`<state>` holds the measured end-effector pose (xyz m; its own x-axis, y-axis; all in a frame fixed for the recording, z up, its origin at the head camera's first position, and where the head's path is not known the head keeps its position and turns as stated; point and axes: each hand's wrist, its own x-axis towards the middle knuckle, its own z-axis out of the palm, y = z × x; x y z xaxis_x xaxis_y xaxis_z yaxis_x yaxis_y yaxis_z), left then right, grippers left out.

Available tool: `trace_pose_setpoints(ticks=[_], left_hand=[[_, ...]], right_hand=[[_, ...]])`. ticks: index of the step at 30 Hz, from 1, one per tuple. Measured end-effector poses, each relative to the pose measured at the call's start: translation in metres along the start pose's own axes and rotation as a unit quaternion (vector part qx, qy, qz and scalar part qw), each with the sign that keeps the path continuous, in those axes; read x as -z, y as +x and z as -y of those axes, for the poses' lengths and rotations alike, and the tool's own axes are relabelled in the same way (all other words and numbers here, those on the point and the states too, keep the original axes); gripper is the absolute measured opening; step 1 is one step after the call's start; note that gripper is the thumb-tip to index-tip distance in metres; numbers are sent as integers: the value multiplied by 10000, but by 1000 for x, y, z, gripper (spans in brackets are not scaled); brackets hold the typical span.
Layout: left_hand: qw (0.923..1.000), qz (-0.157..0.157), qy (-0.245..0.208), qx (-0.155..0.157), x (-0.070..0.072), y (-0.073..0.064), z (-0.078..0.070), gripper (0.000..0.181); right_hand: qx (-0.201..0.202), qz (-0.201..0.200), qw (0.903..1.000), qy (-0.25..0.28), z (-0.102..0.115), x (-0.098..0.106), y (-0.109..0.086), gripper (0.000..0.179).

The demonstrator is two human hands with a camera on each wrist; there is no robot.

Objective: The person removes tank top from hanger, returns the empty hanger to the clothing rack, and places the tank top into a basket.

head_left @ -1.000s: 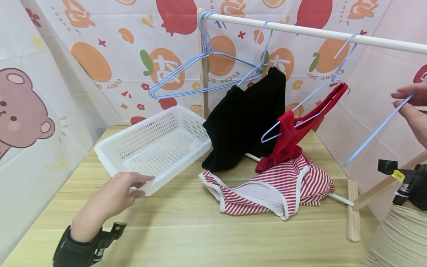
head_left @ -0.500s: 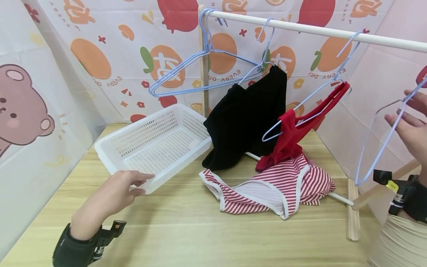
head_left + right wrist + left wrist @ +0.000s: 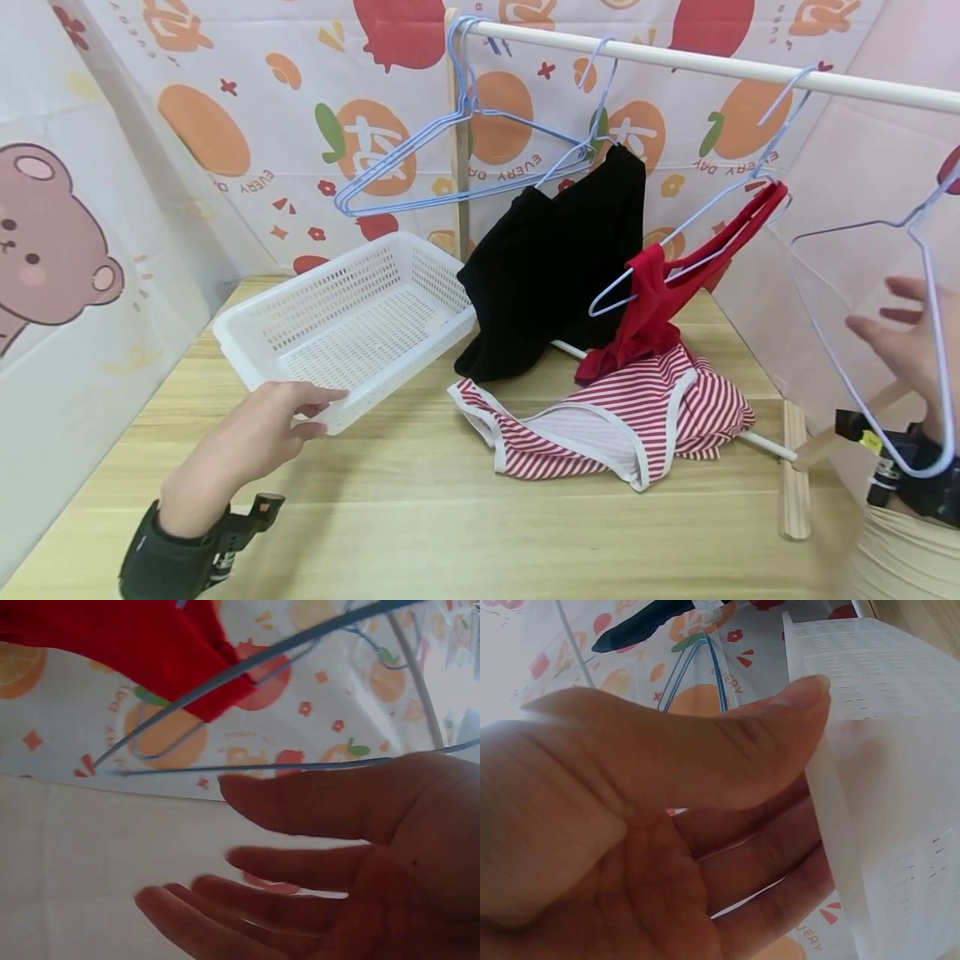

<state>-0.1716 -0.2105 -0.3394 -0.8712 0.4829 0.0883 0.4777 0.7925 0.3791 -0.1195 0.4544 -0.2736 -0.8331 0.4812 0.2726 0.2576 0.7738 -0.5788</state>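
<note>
My left hand (image 3: 255, 433) pinches the near corner of a white perforated plastic basket (image 3: 408, 360). In the left wrist view, the thumb lies on one side of the basket's wall (image 3: 885, 825) and the fingers reach behind its edge. At the far right, my right hand (image 3: 911, 346) is spread with nothing in it. A bare blue wire hanger (image 3: 927, 472) hangs right in front of that hand; its hook lies outside the head view. The right wrist view shows the hanger wire (image 3: 255, 667) above the loose fingers (image 3: 277, 904).
A white rail (image 3: 675, 58) carries several blue hangers (image 3: 405, 150). A black garment (image 3: 562, 250) and a red strappy garment (image 3: 652, 300) hang from it. A red-and-white striped garment (image 3: 600, 425) lies on the wooden table (image 3: 450, 533). The rack's wooden foot (image 3: 795, 492) stands at right.
My right hand has let go of the blue hanger and dropped lower, behind it. The hanger has turned to show its full triangle. My left hand and the basket stay put.
</note>
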Motion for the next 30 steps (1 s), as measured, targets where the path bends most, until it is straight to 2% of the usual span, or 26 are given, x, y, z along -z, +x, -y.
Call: trace_pose_setpoints(ticks=[1,2,3,6,9,13,14,20,26,30], left_hand=[[10000,1,0,0,0,0,0,44],[10000,6,2,6,0,0,0,44],[10000,22,9,12,0,0,0,45],[10000,31,34,0,1,1,0,45],[10000,36,41,7,1,1,0,45],[10000,59,43,59,1,1,-1,46],[9999,61,44,69,1,0,-1,46],[10000,38,33,64,2,1,-1,45],[10000,-16,50,2,2,0,0,44],[10000,-35,31,0,1,-1,-1,44]], right_hand=[[174,319,9990,-245,-4,-3,1,62],[332,602,9967,-425,4,-3,-5,62],[538,813,9930,-673,1,-7,-4,61],[745,1630,9754,-1285,5,-17,-7,64],[1265,2134,9630,-1052,5,-34,-5,65],[1486,2796,9452,-793,12,-56,-3,72],[1490,2955,9392,-912,15,-60,-4,75],[1842,3507,9126,-1015,31,-83,-10,88],[2268,3788,8923,-938,42,-106,-18,99],[2373,3988,8794,-1069,45,-123,-24,103]])
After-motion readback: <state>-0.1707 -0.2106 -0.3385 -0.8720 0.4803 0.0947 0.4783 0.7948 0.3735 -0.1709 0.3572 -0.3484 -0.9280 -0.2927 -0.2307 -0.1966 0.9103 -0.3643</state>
